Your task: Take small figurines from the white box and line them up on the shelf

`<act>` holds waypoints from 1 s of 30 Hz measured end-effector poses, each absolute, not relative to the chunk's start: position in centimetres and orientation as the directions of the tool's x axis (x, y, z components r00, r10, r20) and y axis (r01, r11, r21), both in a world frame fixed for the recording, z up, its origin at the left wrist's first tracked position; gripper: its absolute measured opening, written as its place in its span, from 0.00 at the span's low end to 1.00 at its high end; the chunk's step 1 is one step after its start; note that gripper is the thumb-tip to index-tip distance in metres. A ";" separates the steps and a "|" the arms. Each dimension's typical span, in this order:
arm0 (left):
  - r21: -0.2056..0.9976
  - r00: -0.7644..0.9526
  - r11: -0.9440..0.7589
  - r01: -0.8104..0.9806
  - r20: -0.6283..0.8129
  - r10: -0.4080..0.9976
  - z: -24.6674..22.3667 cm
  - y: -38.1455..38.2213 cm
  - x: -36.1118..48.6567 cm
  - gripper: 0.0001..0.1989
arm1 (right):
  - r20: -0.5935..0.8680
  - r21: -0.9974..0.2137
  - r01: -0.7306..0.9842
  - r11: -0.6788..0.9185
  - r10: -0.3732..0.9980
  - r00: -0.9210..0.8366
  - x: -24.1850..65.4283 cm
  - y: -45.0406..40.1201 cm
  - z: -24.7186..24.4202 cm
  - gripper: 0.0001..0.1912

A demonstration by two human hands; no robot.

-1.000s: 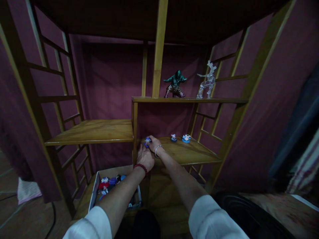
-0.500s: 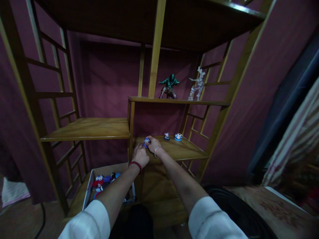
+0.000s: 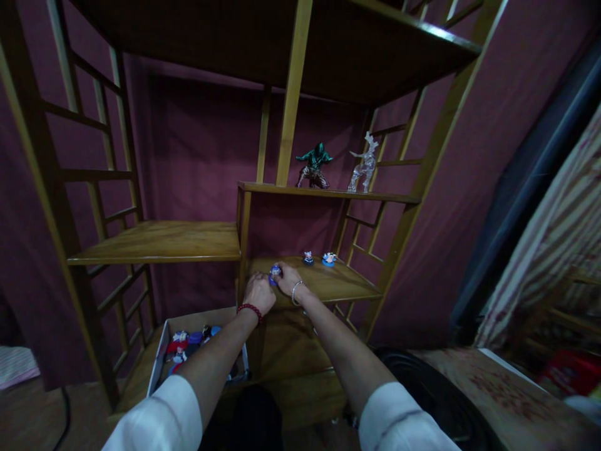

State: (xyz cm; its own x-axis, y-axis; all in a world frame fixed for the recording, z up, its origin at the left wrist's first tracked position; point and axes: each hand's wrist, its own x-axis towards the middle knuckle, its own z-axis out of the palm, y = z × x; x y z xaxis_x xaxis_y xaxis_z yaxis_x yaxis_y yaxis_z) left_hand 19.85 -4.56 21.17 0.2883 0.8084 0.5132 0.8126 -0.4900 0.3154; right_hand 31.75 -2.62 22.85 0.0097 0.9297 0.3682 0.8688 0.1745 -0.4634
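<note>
A small purple-and-white figurine (image 3: 275, 272) is between my hands at the front left of the lower right shelf (image 3: 328, 285). My right hand (image 3: 288, 280) pinches it from the right with thumb and fingers. From the left, my left hand (image 3: 260, 293) closes in against its base, fingers curled and their tips partly hidden. Further back on this shelf stand a small figurine with a dark base (image 3: 308, 257) and another on a blue base (image 3: 328, 259).
A box of several colourful figurines (image 3: 157, 357) sits at lower left, partly behind my left forearm. On the upper shelf stand a green hooded figure (image 3: 315, 164) and a clear figure (image 3: 364, 166). A wooden post (image 3: 245, 232) rises left of my hands. A black round object (image 3: 422, 388) lies at lower right.
The figurine now tilts back more between my hands, and its base has drawn slightly toward me. My left fingers have curled in. The whole view has shifted a little to the right.
</note>
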 end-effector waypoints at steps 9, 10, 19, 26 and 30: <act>0.319 0.307 -0.545 0.775 0.564 0.766 21.0 -4.6 19.8 0.13 | 0.474 -0.570 0.782 0.254 0.878 0.060 32.0 -2.5 21.6 0.30; 0.319 0.310 -0.556 0.767 0.575 0.757 20.9 -4.7 19.7 0.14 | 0.498 -0.573 0.774 0.270 0.865 0.067 32.0 -2.6 21.5 0.31; 0.286 0.394 -0.673 0.682 0.632 0.668 20.0 -6.6 19.3 0.20 | 0.599 -0.566 0.763 0.313 0.792 0.119 32.7 -4.4 20.6 0.29; 0.289 0.387 -0.691 0.662 0.658 0.646 19.5 -8.6 18.5 0.20 | 0.628 -0.581 0.754 0.308 0.759 0.174 32.0 -6.1 20.1 0.26; 0.298 0.387 -0.693 0.657 0.656 0.649 19.0 -9.5 17.9 0.19 | 0.677 -0.577 0.748 0.328 0.705 0.212 31.1 -7.4 20.2 0.21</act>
